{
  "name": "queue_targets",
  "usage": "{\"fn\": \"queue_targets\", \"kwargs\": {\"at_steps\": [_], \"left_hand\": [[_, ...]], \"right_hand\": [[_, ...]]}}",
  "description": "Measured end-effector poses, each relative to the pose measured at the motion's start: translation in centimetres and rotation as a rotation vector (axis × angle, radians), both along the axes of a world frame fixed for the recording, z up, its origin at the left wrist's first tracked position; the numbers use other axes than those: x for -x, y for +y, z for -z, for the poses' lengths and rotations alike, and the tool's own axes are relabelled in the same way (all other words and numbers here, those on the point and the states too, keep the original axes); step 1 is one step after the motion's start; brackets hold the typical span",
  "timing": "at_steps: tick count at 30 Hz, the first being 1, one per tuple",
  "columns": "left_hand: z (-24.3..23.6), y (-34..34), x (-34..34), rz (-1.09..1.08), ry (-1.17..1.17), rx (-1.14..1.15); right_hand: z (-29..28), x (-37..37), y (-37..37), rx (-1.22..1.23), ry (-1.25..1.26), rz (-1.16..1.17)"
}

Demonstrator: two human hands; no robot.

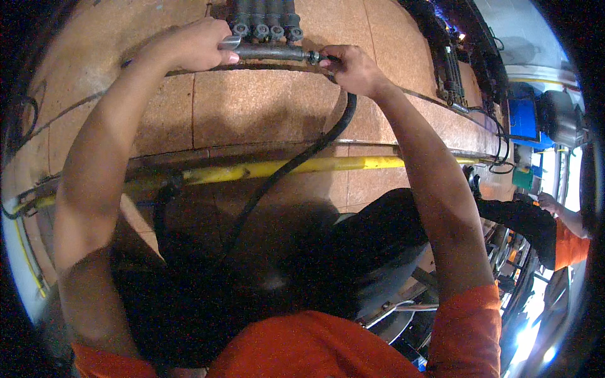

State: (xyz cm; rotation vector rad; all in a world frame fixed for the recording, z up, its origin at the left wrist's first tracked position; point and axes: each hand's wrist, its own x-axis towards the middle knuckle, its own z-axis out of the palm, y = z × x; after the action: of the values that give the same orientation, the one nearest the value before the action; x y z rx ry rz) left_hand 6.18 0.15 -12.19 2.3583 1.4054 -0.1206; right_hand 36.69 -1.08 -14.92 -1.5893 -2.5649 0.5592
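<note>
the pipe (277, 52) lies at 12 o'clock, close to four tubes (261, 19). the left hand (205, 47), at 11 o'clock, is wrapped on the pipe's 9 o'clock end, with a silvery piece (231, 42) beside its fingers. the right hand (356, 69), at 1 o'clock, pinches the hose (349, 108) next to the fitting (312, 57); whether they are joined, i cannot tell.

in my judgement, a crooked push could leave this joint loose, and the hose, bending toward 7 o'clock, could pull it sideways. something like a flame (461, 36) glows between 1 and 2 o'clock, so any gas leak would be dangerous.

the hose is black, round, probably rubber. the pipe is dull grey metal, straight; the tubes end in rings. the tiles (252, 94) are orange-brown and speckled; the yellow bar (353, 164) is scuffed.
</note>
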Motion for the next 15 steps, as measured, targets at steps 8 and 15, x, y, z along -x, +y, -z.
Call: {"fn": "queue_targets", "kwargs": {"at_steps": [8,15], "left_hand": [[-0.2,-0.3,-0.3,0.007,-0.052,-0.028],[-0.4,-0.2,0.1,-0.041,0.011,0.031]], "right_hand": [[-0.4,0.5,-0.3,-0.026,-0.035,0.017],[-1.1,0.8,-0.7,0.051,0.028,0.041]]}}
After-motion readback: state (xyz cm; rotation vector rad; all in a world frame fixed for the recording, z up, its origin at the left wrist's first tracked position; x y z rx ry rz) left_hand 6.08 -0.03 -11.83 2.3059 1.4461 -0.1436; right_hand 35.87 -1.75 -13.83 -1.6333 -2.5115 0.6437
